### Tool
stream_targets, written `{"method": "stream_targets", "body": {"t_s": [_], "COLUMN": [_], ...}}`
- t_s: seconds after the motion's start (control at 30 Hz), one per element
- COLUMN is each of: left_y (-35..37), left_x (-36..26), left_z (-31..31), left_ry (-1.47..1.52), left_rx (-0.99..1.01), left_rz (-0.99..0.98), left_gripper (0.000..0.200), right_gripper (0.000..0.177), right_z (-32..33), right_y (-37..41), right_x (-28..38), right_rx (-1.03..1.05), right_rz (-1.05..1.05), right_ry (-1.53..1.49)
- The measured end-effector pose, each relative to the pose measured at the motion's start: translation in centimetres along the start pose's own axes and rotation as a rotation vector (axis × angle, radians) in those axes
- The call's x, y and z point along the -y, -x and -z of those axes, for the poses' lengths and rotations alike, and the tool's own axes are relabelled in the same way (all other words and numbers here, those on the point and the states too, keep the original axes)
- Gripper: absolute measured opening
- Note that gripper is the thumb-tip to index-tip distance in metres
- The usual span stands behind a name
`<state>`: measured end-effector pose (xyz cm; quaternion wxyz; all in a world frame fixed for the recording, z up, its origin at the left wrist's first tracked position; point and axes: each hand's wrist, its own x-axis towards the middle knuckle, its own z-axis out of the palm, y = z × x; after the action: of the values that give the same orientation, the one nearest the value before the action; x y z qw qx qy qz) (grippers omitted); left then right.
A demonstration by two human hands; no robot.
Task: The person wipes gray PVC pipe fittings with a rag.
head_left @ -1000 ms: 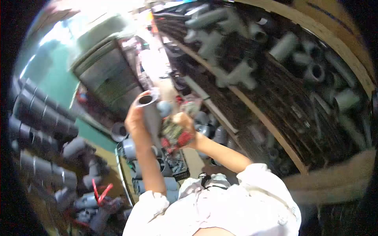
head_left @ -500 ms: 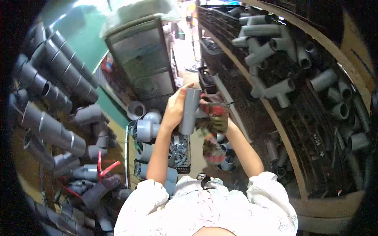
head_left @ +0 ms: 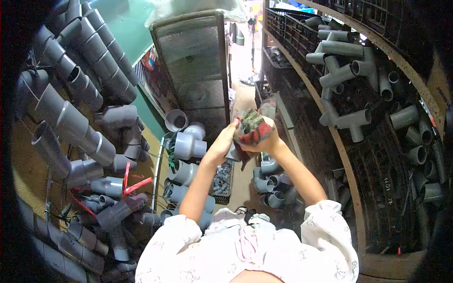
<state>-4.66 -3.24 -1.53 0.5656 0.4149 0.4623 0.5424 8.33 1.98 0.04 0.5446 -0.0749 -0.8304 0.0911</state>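
In front of my chest, my left hand is closed around a grey plastic pipe fitting. Most of that fitting is hidden behind my fingers and a cloth. My right hand grips the red and green checked cloth, bunched up and pressed against the fitting's upper part. A loose corner of the cloth hangs below my hands.
Bundled grey pipe couplings hang along the left wall, with red ribbon lower down. Grey tee fittings lie on black crates at right. A glass-fronted cabinet stands ahead. A black basket sits on the floor.
My right hand has brought the cloth up over the fitting, which stood mostly uncovered before. The fitting has tilted and both hands are closer together. My view has shifted slightly left.
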Motion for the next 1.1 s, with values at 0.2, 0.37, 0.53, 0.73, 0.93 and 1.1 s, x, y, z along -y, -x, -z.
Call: {"method": "stream_targets", "body": {"t_s": [0.2,0.37,0.53,0.73,0.93,1.1], "left_y": [-1.4,-1.1,-1.6,-0.5,-2.3,-0.5], "left_x": [-1.0,-2.4,-2.1,-2.0,-1.2,-2.3], "left_z": [0.3,1.3,0.6,-0.3,0.3,-1.8], "left_ry": [-0.68,-0.647,-0.771,-0.807,-0.705,-0.739], "left_rx": [-0.36,-0.09,-0.128,-0.111,-0.112,0.098], "left_rz": [-0.859,-0.723,-0.827,-0.813,-0.81,-0.795], "left_gripper": [0.048,0.047,0.047,0.049,0.048,0.048], "right_gripper": [0.045,0.037,0.029,0.022,0.021,0.027], "right_z": [-1.3,1.2,0.7,0.7,-0.1,0.3], "right_y": [1.8,0.7,0.3,2.1,2.1,5.2], "right_x": [-0.7,-1.4,1.5,-0.8,1.8,-2.5], "right_rx": [-0.104,-0.035,0.167,0.24,-0.164,0.161], "right_rz": [-1.181,-0.853,-0.764,-0.77,-0.603,-0.807], "right_ry": [-0.917,0.001,0.241,0.267,0.099,-0.602]}}
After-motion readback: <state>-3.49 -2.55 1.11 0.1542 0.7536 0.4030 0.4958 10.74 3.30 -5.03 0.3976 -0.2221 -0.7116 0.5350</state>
